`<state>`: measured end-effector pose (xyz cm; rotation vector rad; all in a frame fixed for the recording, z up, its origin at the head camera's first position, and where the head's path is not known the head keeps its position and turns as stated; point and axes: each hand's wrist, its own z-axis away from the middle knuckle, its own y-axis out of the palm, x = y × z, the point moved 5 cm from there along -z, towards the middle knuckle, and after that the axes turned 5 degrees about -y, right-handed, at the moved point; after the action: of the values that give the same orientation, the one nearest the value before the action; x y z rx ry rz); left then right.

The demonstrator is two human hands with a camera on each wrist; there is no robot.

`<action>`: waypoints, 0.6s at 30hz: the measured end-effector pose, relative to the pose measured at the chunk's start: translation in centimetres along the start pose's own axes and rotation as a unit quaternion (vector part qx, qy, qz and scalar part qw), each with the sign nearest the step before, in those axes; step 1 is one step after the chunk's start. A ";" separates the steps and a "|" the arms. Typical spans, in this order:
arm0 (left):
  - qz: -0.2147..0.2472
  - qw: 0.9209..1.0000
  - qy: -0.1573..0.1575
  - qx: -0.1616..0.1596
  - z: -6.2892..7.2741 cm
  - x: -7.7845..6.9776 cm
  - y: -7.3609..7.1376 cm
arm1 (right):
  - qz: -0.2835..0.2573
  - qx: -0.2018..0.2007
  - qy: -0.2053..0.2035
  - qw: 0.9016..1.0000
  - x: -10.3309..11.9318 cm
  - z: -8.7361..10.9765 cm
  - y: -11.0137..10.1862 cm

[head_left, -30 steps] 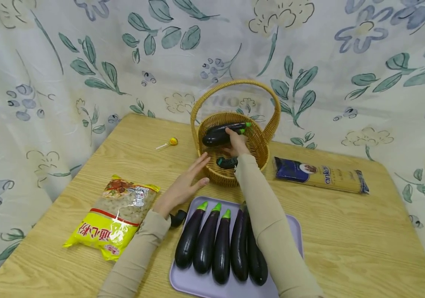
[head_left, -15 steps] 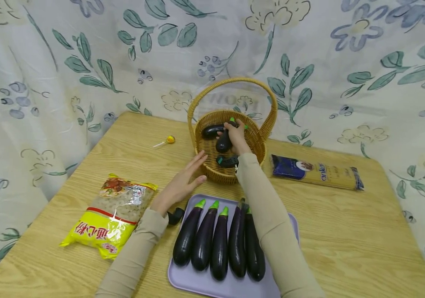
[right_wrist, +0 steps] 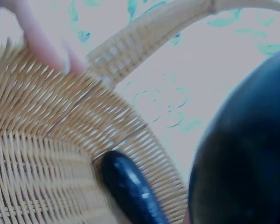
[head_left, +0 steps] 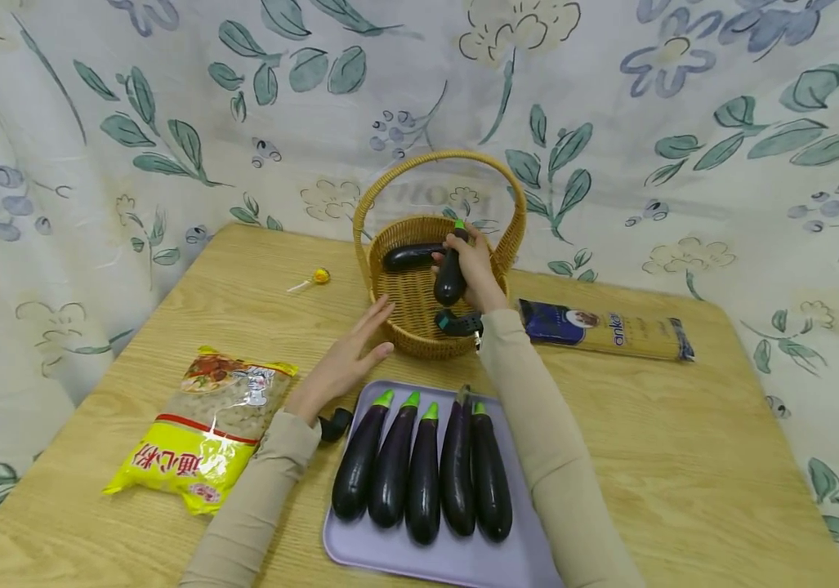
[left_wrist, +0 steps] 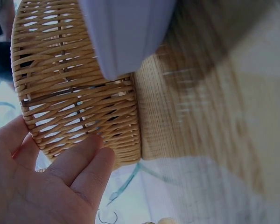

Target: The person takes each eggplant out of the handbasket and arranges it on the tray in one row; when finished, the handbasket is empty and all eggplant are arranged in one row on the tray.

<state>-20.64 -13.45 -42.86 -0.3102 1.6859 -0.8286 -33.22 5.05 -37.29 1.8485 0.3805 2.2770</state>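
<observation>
My right hand (head_left: 476, 260) grips a dark purple eggplant (head_left: 451, 282) near its green stem end, holding it steeply over the wicker basket (head_left: 428, 347). In the right wrist view this held eggplant (right_wrist: 252, 154) looms large at the right. A second eggplant (head_left: 412, 256) lies inside against the basket's back wall. My left hand (head_left: 341, 359) is at the basket's front left with fingers extended. The left wrist view has those fingers (left_wrist: 91, 172) against the woven wall (left_wrist: 79, 121).
Several eggplants (head_left: 422, 482) lie side by side on a lilac tray (head_left: 360, 549) in front of the basket. A yellow macaroni bag (head_left: 206, 429) is at left, a lollipop (head_left: 321, 276) behind it. A spaghetti pack (head_left: 606, 329) lies right. A floral curtain (head_left: 419, 82) hangs behind.
The eggplant in my right hand has come away from the one at the back and swung from lying sideways to steep, stem up. My left hand stays at the basket.
</observation>
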 end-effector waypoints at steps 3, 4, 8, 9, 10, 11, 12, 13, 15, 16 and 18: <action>0.000 1.000 0.001 0.002 0.3 0.1 0.0 | -0.007 0.008 -0.008 1.000 0.6 1.3 -0.5; 0.001 1.000 0.001 0.002 0.4 0.2 -0.1 | -0.007 0.012 -0.010 1.000 0.7 1.8 -0.7; 0.007 1.000 0.001 0.001 0.7 0.2 -0.5 | 0.010 0.033 -0.022 0.999 1.1 4.3 -1.8; 0.009 1.000 0.003 -0.001 0.6 0.1 -0.6 | 0.012 0.038 -0.027 0.999 1.2 4.9 -2.2; 0.010 1.000 0.004 -0.002 0.4 0.0 -0.7 | 0.016 0.043 -0.032 0.998 1.4 5.6 -2.7; 0.009 1.000 0.008 -0.001 0.3 -0.1 -0.8 | 0.019 0.046 -0.036 0.998 1.5 6.3 -3.3; 0.010 1.000 0.010 -0.001 0.1 -0.2 -0.7 | 0.021 0.049 -0.040 0.998 1.5 7.1 -4.0; 0.011 1.000 0.012 0.000 -0.1 -0.2 -0.6 | 0.023 0.050 -0.042 0.998 1.6 7.8 -4.7; 0.010 1.000 0.017 0.000 -0.3 -0.2 -0.4 | 0.026 0.046 -0.046 0.998 1.4 9.2 -6.1; 0.010 1.000 0.019 -0.001 -0.3 -0.3 -0.2 | 0.030 0.041 -0.048 0.998 1.3 9.9 -6.9; 0.010 1.000 0.020 0.000 -0.4 -0.3 0.1 | 0.036 0.030 -0.049 0.998 1.0 11.3 -8.4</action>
<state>-20.95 -13.05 -42.70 -0.2777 1.7243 -0.8240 -22.50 14.27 -36.84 2.0248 0.3762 2.2337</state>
